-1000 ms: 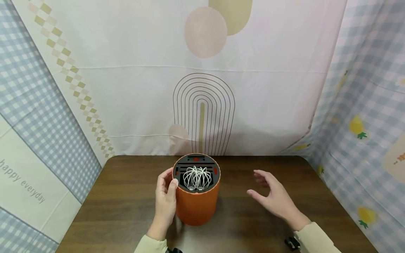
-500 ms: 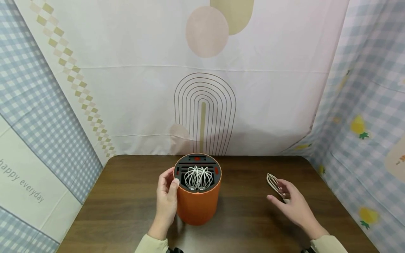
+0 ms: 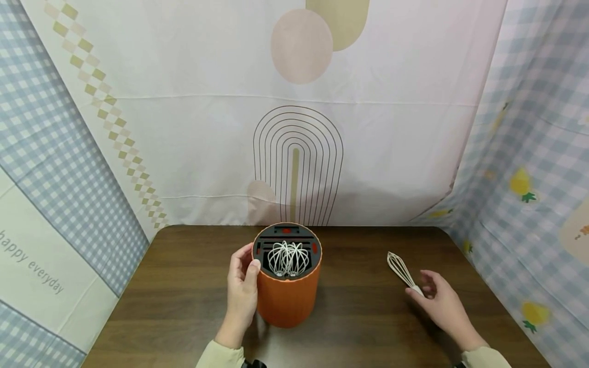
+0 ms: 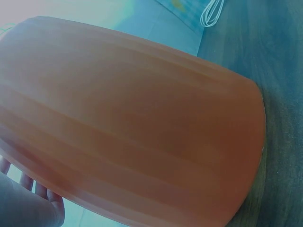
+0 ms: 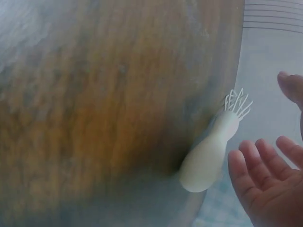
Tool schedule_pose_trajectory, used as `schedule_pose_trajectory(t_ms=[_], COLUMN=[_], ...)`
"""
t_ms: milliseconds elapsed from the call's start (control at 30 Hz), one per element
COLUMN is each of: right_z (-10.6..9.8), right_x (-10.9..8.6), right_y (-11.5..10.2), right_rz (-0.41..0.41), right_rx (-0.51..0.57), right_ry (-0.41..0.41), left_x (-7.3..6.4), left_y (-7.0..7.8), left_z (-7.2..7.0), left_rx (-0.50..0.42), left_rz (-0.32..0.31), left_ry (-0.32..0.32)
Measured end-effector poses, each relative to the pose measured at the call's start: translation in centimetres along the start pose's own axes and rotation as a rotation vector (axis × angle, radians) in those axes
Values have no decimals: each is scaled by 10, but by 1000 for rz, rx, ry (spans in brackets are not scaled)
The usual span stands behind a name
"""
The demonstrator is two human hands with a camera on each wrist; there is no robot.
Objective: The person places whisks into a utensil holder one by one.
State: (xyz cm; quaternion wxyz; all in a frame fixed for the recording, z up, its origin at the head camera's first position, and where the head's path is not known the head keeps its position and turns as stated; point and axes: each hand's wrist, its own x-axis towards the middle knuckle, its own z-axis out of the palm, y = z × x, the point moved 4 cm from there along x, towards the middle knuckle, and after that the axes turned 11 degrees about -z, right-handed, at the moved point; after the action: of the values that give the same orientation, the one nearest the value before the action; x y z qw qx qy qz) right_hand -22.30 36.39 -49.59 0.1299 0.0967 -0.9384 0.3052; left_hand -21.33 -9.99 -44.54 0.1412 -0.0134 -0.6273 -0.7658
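Observation:
An orange cylindrical utensil holder (image 3: 287,299) stands upright in the middle of the table, with a dark slotted top. White whisk wires (image 3: 288,259) stick up from its opening. On its left side my left hand (image 3: 242,289) grips the rim, thumb at the front; in the left wrist view the holder's wall (image 4: 137,118) fills most of the picture. A small whisk (image 3: 402,272) with a white handle lies on the table to the right. Beside that handle (image 5: 206,161) is my right hand (image 3: 442,304), its fingers parted and apart from it in the right wrist view.
The brown wooden table (image 3: 193,306) ends at a patterned white cloth (image 3: 207,153) hanging behind. Blue checked cloth (image 3: 520,204) hangs along the right side, and more checked cloth (image 3: 60,133) hangs on the left.
My right hand has moved right and toward the table's near edge; the small whisk, hidden a second ago, now shows lying on the table. My left hand keeps its grip on the utensil holder.

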Motion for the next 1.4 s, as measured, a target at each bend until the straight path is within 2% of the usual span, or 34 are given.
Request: schedule_pose_trajectory(t_ms=[233, 567, 933, 1400], right_z=[4, 10, 10, 8], right_x=[-4, -8, -6, -4], right_y=[10, 17, 23, 10], right_rz=[69, 108, 195, 227], right_rx=[-26, -1, -9, 32], right_ry=[-63, -113, -279, -299], left_x=[0, 0, 0, -1], left_y=[0, -1, 0, 1], left_z=[0, 0, 0, 2], left_rx=[-4, 20, 22, 3], left_rz=[5, -16, -14, -27], left_ry=[-5, 5, 14, 23])
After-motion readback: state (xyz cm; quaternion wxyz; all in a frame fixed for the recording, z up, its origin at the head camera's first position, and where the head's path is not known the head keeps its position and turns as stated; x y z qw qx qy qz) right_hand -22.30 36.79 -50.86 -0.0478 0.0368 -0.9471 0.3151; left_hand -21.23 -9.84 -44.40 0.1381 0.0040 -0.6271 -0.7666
